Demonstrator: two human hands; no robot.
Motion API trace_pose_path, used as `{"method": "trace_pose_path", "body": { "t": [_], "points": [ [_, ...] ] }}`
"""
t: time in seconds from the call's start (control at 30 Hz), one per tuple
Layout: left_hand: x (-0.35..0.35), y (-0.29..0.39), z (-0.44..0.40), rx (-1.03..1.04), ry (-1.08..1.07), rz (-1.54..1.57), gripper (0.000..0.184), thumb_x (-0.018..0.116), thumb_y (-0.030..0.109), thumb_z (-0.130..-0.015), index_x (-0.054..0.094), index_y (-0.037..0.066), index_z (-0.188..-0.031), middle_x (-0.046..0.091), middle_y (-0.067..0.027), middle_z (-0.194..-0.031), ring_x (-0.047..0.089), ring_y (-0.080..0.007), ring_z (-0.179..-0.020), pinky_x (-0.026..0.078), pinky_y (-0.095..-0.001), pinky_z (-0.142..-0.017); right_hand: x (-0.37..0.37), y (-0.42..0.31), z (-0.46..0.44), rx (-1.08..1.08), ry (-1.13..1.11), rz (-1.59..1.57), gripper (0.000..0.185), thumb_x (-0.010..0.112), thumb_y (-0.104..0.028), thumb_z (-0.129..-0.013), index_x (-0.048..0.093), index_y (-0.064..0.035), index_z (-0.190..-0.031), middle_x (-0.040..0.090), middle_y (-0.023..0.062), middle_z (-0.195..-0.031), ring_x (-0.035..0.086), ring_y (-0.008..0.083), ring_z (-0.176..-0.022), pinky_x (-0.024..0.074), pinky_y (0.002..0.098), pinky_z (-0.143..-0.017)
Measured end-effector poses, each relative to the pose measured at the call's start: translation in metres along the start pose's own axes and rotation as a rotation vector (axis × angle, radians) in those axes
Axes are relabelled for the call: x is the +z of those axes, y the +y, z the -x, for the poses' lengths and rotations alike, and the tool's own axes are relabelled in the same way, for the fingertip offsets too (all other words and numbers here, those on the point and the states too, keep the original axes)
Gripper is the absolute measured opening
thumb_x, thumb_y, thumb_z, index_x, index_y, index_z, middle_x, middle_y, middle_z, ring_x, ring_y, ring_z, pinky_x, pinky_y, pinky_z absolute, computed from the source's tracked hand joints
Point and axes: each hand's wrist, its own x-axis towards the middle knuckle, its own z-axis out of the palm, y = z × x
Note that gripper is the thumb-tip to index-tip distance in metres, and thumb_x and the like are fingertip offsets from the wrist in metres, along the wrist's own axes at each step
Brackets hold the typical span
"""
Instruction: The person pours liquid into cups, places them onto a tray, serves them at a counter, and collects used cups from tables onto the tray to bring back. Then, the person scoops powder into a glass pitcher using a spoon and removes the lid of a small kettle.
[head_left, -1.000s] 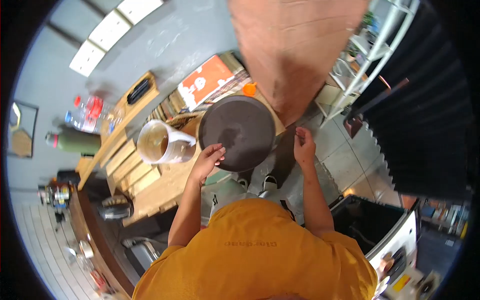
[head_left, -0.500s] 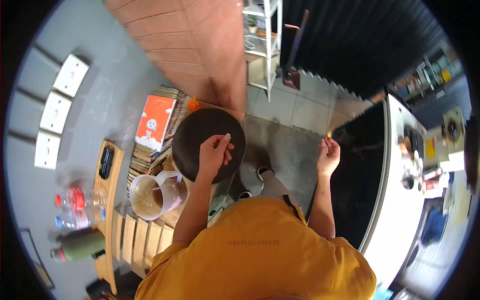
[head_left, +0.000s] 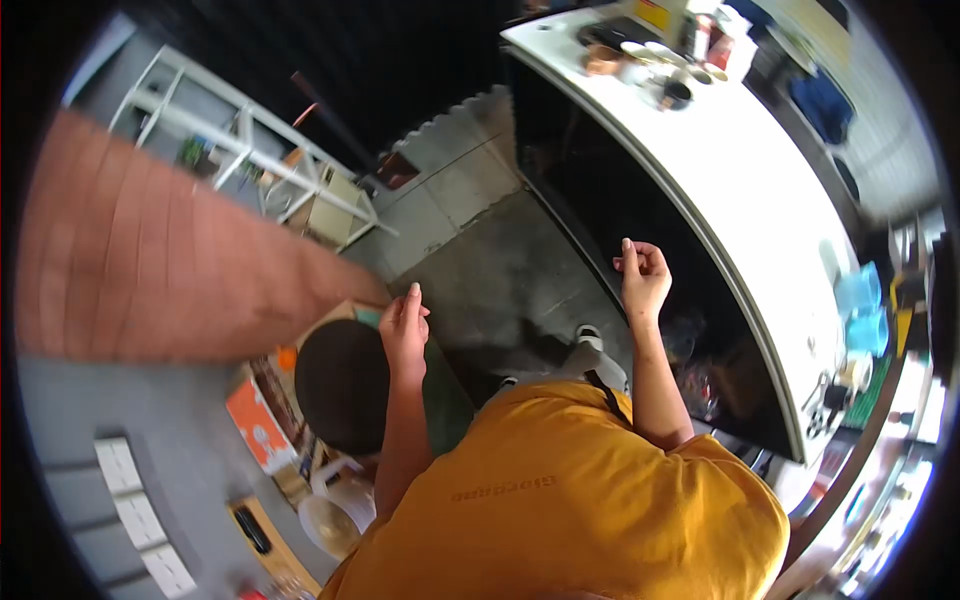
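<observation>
My left hand (head_left: 404, 335) is in the air next to the round black stool-like top (head_left: 342, 388), its fingers curled and the thumb laid against them. My right hand (head_left: 645, 282) is raised in front of the dark side of the white-topped counter (head_left: 690, 170), fingers bent and thumb pressed to them. Anything small inside either hand is hidden. Behind my left forearm, a translucent jug (head_left: 330, 525) is partly covered. An orange notebook (head_left: 258, 425) is beside the black round top.
A brick pillar (head_left: 180, 260) stands on the left, with a white shelf rack (head_left: 245, 150) behind it. Cups (head_left: 676, 95) and other items are on the counter, with blue containers (head_left: 866, 330) farther along. Grey floor (head_left: 490, 270) lies between pillar and counter.
My view has swung right, so the counter is nearer and the stool-like top sits farther left. Both hands stay raised and closed. A small bright spot at my right fingertips no longer shows.
</observation>
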Motion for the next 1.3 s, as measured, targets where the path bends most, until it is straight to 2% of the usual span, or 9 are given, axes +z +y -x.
{"method": "trace_pose_path", "body": {
  "t": [0.07,0.13,0.2,0.37,0.6,1.13,1.2,1.23,1.3],
  "points": [
    [0.037,0.004,-0.008,0.053,-0.118,-0.007,0.034,0.067,0.03,-0.094,0.052,0.008,-0.072,0.038,0.0068,-0.056,0.029,-0.0014,-0.044,0.02,-0.0223,-0.041,-0.033,-0.001,-0.01,0.044,0.086,-0.071,0.019,0.072,-0.02,-0.09,0.068,-0.0021,-0.086,0.064,-0.0003,-0.064,0.049,0.0006,-0.053,0.0401,0.0191,-0.052],
    [0.078,-0.003,-0.021,0.066,-0.264,-0.067,0.029,0.066,0.027,-0.095,0.054,0.007,-0.078,0.042,0.0062,-0.061,0.031,-0.001,-0.047,0.022,-0.0215,-0.043,-0.07,0.002,-0.024,-0.059,0.215,0.207,0.017,0.071,-0.019,-0.09,0.069,-0.0023,-0.088,0.064,-0.0015,-0.07,0.044,-0.0002,-0.053,0.0372,0.0186,-0.051],
    [0.132,-0.014,-0.027,0.127,-0.417,-0.127,0.025,0.065,0.025,-0.096,0.057,0.006,-0.08,0.045,0.0057,-0.065,0.035,-0.0012,-0.053,0.025,-0.0203,-0.048,-0.109,0.015,-0.04,-0.022,0.288,0.176,0.016,0.071,-0.018,-0.09,0.069,-0.0024,-0.089,0.063,-0.0024,-0.072,0.042,-0.0004,-0.053,0.0356,0.0186,-0.05],
    [0.288,-0.037,-0.009,0.119,-0.662,-0.128,0.016,0.063,0.017,-0.096,0.061,0.003,-0.087,0.052,0.0031,-0.07,0.045,-0.005,-0.064,0.039,-0.0219,-0.063,-0.208,0.016,-0.079,0.028,0.396,0.149,0.015,0.07,-0.017,-0.09,0.068,-0.0017,-0.092,0.061,-0.0012,-0.07,0.043,0.0003,-0.052,0.0337,0.0195,-0.048],
    [0.461,-0.04,0.038,0.043,-0.987,-0.276,0.018,0.062,0.019,-0.097,0.062,0.003,-0.088,0.052,0.0031,-0.068,0.044,-0.0032,-0.061,0.035,-0.0194,-0.055,-0.302,-0.001,-0.119,0.06,0.444,0.191,0.015,0.07,-0.015,-0.089,0.065,-0.0017,-0.092,0.053,-0.001,-0.053,0.043,0.0032,-0.048,0.0359,0.0221,-0.047],
    [0.6,-0.051,0.022,-0.116,-1.368,-0.341,0.022,0.061,0.022,-0.097,0.059,0.003,-0.086,0.047,0.0026,-0.064,0.034,-0.0039,-0.052,0.029,-0.0207,-0.05,-0.342,-0.017,-0.119,0.185,0.919,0.384,0.016,0.073,-0.016,-0.085,0.067,-0.0026,-0.092,0.055,0.0019,-0.055,0.041,0.0075,-0.045,0.0347,0.0251,-0.046],
    [0.611,-0.046,0.01,-0.146,-1.422,-0.308,0.022,0.061,0.022,-0.097,0.059,0.003,-0.085,0.047,0.0027,-0.064,0.032,-0.0039,-0.051,0.027,-0.0212,-0.05,-0.345,-0.02,-0.118,0.173,1.071,0.533,0.019,0.073,-0.018,-0.084,0.068,-0.0024,-0.095,0.059,0.0036,-0.06,0.044,0.009,-0.046,0.0368,0.0265,-0.047],
    [0.615,-0.044,0.003,-0.173,-1.422,-0.298,0.022,0.06,0.022,-0.097,0.059,0.003,-0.085,0.048,0.0024,-0.065,0.033,-0.0041,-0.052,0.026,-0.0211,-0.049,-0.348,-0.023,-0.114,0.234,1.06,0.572,0.027,0.074,-0.02,-0.083,0.067,-0.0024,-0.102,0.064,0.0068,-0.076,0.05,0.0112,-0.05,0.0414,0.0272,-0.05],
    [0.625,-0.04,-0.01,-0.214,-1.44,-0.264,0.022,0.059,0.022,-0.098,0.059,0.003,-0.085,0.048,0.0022,-0.066,0.033,-0.004,-0.052,0.026,-0.021,-0.049,-0.35,-0.022,-0.113,0.227,1.11,0.65,0.03,0.074,-0.02,-0.082,0.066,-0.0022,-0.105,0.064,0.0084,-0.084,0.052,0.0122,-0.053,0.0433,0.0277,-0.053]
  ]
}}
